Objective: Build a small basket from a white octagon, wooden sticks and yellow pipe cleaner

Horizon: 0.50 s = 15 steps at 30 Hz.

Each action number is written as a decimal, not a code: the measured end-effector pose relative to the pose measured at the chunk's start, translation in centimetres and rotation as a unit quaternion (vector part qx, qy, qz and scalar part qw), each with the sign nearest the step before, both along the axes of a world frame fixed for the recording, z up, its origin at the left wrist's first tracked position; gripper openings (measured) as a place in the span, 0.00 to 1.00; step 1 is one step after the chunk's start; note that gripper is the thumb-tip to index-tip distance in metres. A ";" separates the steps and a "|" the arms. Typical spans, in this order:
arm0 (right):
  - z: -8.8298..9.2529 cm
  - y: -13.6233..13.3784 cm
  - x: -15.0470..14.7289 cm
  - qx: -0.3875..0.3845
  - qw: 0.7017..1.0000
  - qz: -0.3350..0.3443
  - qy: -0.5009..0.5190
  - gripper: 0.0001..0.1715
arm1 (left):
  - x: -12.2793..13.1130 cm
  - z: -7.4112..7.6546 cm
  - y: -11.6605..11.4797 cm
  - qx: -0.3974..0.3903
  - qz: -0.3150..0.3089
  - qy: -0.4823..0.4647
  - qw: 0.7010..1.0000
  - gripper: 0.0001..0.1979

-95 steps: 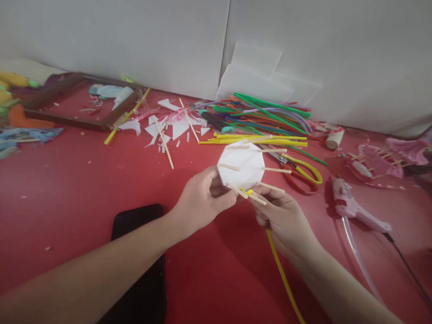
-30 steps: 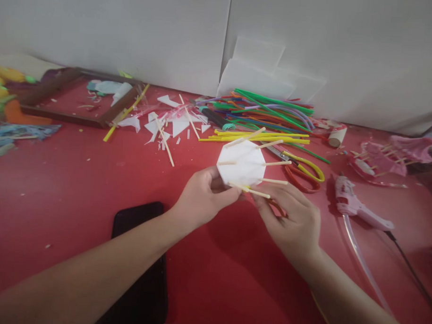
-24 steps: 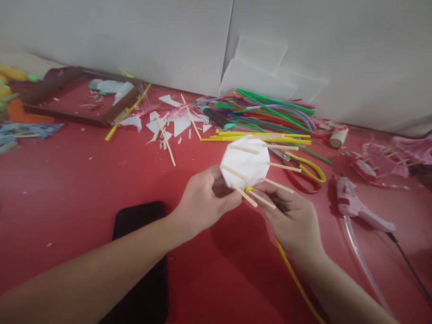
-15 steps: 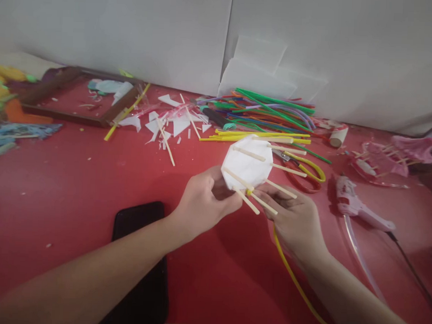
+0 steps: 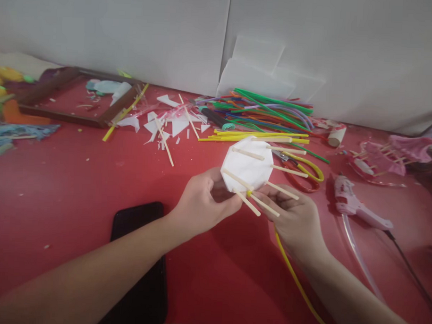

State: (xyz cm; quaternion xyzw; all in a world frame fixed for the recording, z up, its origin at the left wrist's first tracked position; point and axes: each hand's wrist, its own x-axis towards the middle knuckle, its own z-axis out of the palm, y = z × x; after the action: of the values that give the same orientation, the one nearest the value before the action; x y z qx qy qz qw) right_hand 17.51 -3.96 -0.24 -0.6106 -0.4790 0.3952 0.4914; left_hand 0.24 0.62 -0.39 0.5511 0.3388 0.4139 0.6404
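Disc [image 5: 250, 167] of white material, ringed with pale sticks [image 5: 290, 170], gripped above the red table [image 5: 211, 289] by the left hand [image 5: 202, 201]; the right hand [image 5: 295, 219] pinches a yellow stem [image 5: 296, 279] (tail trailing below) at its near rim; scissors [image 5: 283, 157] lie beyond.

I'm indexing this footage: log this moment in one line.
left hand: holds white disc with sticks; right hand: holds yellow strand; glue gun: on red table
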 end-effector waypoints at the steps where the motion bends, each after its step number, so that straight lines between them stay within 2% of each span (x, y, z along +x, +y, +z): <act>1: 0.0 0.0 -0.1 0.002 1.000 -0.005 -0.001 0.11 | 0.0 -0.1 0.0 0.003 -0.005 -0.001 1.000 0.18; 6: 0.1 -0.2 -0.5 0.010 0.999 -0.032 -0.036 0.11 | 0.0 0.0 0.1 0.018 -0.026 -0.019 0.999 0.18; 11: 0.2 -0.5 -0.8 0.018 0.997 -0.043 -0.068 0.12 | 0.0 0.4 0.4 0.013 -0.008 0.013 1.000 0.19; 15: 0.4 -0.6 -1.0 0.011 0.996 -0.042 -0.081 0.13 | 0.1 0.4 0.4 -0.002 -0.026 -0.027 0.999 0.18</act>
State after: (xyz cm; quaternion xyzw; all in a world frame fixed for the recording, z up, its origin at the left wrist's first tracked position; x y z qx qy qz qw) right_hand 16.52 -4.57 0.13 -0.6546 -0.4957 0.3178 0.4741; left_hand 0.36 1.06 0.04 0.5474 0.3079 0.4108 0.6609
